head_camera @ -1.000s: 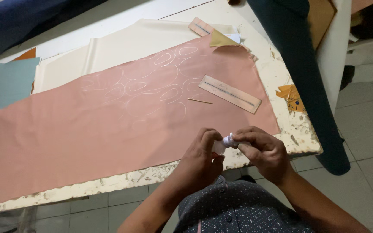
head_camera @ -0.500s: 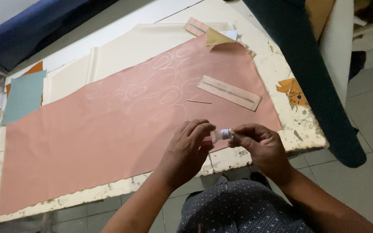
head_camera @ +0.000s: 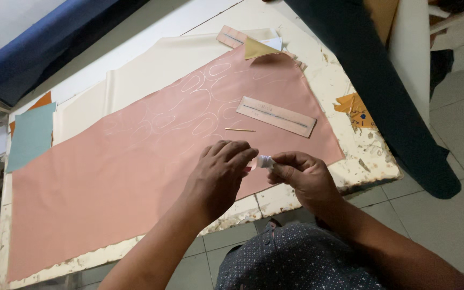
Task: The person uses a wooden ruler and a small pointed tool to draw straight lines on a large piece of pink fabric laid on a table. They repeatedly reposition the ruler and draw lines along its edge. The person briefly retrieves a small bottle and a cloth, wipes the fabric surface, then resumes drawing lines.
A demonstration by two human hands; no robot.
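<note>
My right hand (head_camera: 301,176) grips a small white tube-like object (head_camera: 265,161) at the near edge of the table. My left hand (head_camera: 218,176) meets it from the left, its fingertips pinched at the tube's end; what they hold is hidden. Both hands hover over a large pink cloth (head_camera: 135,161) marked with white chalk ovals, spread on a worn white table (head_camera: 369,156). A pink strip-shaped template (head_camera: 276,116) and a thin wooden stick (head_camera: 240,129) lie on the cloth beyond my hands.
Cream fabric (head_camera: 135,80) lies under the pink cloth's far side. A teal sheet (head_camera: 30,135) sits at the left, dark blue fabric (head_camera: 44,48) along the far edge, dark green fabric (head_camera: 382,86) hanging at the right. An orange paper scrap (head_camera: 355,110) rests near the table's right corner.
The view has shifted, so the table sits further right. My hands stay together on the small white tube, with the left fingers now closer over its end.
</note>
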